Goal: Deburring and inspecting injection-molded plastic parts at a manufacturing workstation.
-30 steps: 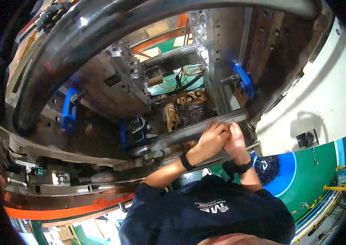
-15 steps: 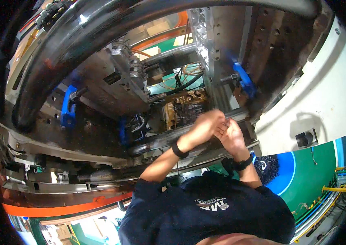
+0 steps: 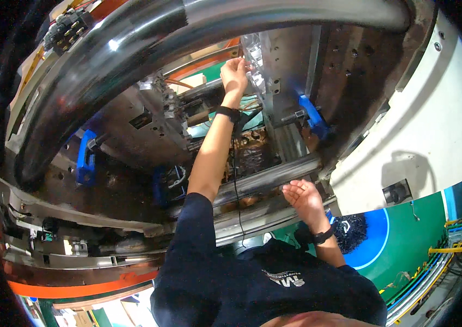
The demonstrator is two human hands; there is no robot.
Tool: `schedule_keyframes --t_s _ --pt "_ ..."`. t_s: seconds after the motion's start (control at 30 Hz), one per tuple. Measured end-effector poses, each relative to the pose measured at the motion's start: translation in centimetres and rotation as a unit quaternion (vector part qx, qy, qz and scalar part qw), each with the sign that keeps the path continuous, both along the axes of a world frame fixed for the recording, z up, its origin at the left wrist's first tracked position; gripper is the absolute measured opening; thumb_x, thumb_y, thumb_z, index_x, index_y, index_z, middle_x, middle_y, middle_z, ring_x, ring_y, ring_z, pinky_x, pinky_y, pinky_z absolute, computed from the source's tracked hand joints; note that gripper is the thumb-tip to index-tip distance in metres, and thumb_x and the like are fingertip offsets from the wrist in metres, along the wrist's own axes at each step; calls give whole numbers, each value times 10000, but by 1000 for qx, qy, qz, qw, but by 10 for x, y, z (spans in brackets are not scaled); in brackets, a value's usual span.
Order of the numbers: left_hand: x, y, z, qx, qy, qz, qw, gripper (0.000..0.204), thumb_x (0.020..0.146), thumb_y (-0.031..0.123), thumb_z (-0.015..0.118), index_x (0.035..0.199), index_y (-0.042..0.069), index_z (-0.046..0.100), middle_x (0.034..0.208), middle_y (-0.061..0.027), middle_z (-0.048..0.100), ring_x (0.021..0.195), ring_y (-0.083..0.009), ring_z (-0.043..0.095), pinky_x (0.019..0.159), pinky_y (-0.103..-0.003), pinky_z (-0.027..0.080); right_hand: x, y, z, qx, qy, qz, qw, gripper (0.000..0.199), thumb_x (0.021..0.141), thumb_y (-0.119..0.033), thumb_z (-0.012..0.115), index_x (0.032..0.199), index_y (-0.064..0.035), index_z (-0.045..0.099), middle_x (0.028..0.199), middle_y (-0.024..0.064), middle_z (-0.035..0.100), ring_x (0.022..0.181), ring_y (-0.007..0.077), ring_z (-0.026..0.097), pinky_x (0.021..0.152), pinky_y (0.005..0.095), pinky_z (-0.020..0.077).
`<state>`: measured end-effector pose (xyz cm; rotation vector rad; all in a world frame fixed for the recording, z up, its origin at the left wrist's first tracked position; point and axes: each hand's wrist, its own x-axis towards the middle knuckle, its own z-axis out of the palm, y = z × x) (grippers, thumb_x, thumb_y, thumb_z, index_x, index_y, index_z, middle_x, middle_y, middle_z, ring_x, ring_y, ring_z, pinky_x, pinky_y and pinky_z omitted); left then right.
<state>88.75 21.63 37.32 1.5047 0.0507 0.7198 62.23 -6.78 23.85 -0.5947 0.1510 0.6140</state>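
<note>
My left arm is stretched up between two heavy steel mould halves. The left hand [image 3: 233, 78] is at the shiny, uneven inner face of the right mould half [image 3: 254, 52], its fingers pinched together. Whatever lies between those fingertips is too small to make out. Lower down, my right hand [image 3: 305, 201] hovers near a thick round steel bar [image 3: 266, 178], palm up, with the fingers curled and pressed together. Any contents of that hand are hidden. The left mould half [image 3: 157, 103] stands across the gap.
Blue clamps [image 3: 313, 116] are fixed to the steel plates. A large black curved pipe [image 3: 138, 41] arches overhead. A thin black cable [image 3: 235, 182] hangs beside my left forearm. To the right are a white machine panel [image 3: 399, 125] and a blue round tub [image 3: 381, 231] with dark pieces.
My left hand has moved away from my right hand, up and forward to the right mould half. The right hand has dropped slightly and stays cupped.
</note>
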Motion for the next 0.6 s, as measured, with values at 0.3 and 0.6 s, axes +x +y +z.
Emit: schedule_keyframes --t_s 0.3,0.6 --pt "28 -9 7 120 8 142 983 218 861 167 668 932 -37 699 843 -182 710 806 -247 691 765 -357 512 -10 0 -14 7 -3 30 1000 311 991 -262 436 1086 -6 585 1034 197 681 1007 293 656 929 401 510" --pt "41 -4 -1 154 -11 158 975 220 854 166 666 922 -40 704 825 -205 700 772 -271 684 750 -367 510 -13 1 -12 -33 5 52 998 338 994 -284 415 1104 -7 574 1051 190 667 995 289 637 939 402 487"
